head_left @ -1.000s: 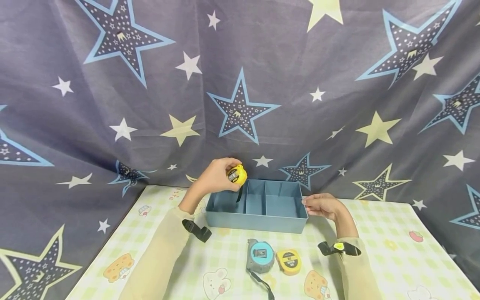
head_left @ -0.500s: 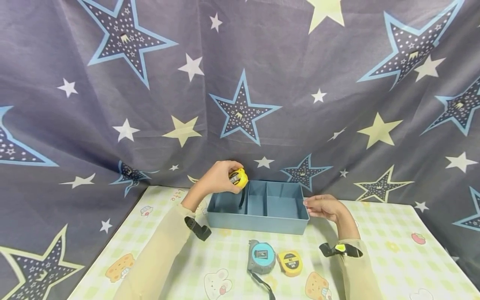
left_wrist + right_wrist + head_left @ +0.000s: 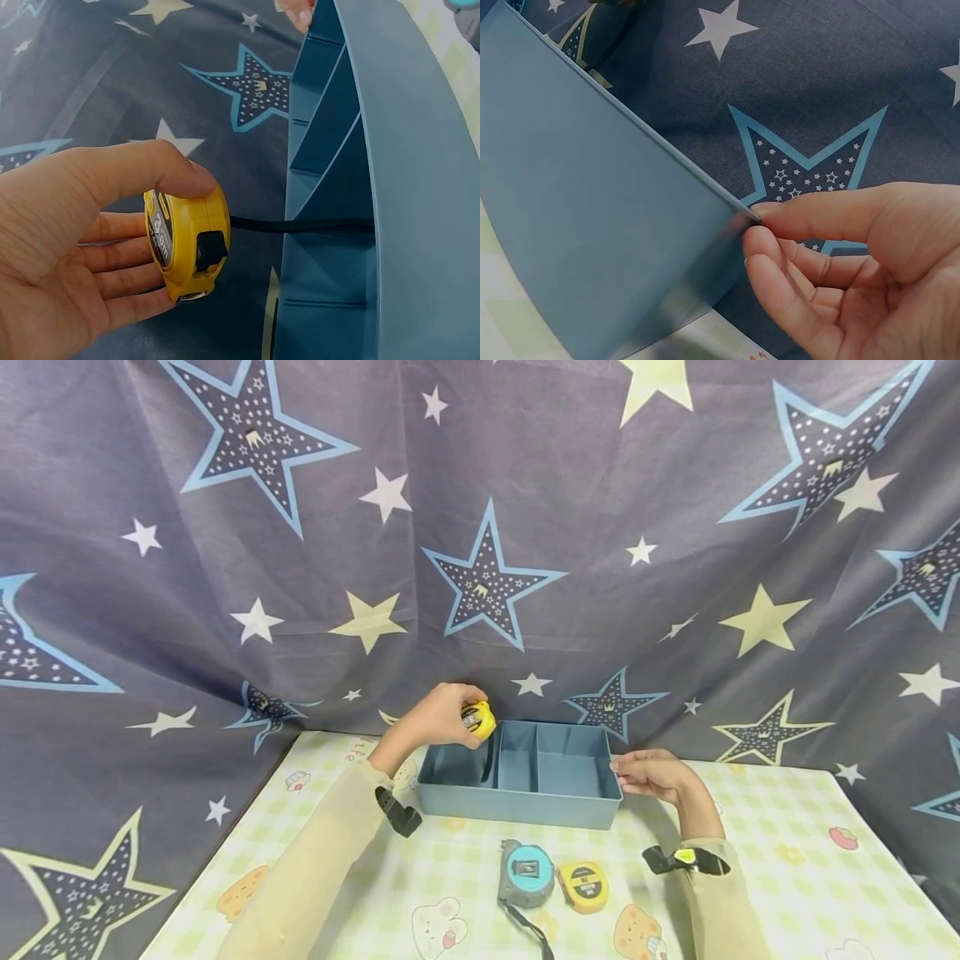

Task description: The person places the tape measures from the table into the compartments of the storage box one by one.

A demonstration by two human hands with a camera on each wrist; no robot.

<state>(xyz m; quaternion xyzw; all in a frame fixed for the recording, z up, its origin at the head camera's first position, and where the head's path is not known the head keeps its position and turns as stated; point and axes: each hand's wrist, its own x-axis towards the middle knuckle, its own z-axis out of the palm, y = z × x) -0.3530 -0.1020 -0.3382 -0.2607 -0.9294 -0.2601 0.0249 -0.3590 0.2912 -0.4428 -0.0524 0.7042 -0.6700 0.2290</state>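
My left hand (image 3: 441, 714) holds a yellow tape measure (image 3: 478, 719) above the left compartment of a blue-grey divided box (image 3: 517, 806). Seen from the left wrist, the thumb lies on top of the yellow tape measure (image 3: 196, 244) and the fingers are beneath and behind it. Its black strap (image 3: 300, 225) hangs toward the box. My right hand (image 3: 651, 774) pinches the box's right edge between thumb and fingers; the right wrist view shows this grip at the box corner (image 3: 735, 206).
In front of the box lie a grey and turquoise tape measure (image 3: 527, 875) with a wrist strap (image 3: 528, 928) and another yellow tape measure (image 3: 585, 887). A checked cloth (image 3: 795, 877) covers the table. Behind it hangs a star-patterned curtain (image 3: 585, 460).
The left hand has lowered slightly with the yellow tape measure, whose strap now reaches further into the left compartment. The right hand keeps its grip on the box, and the view has shifted slightly.
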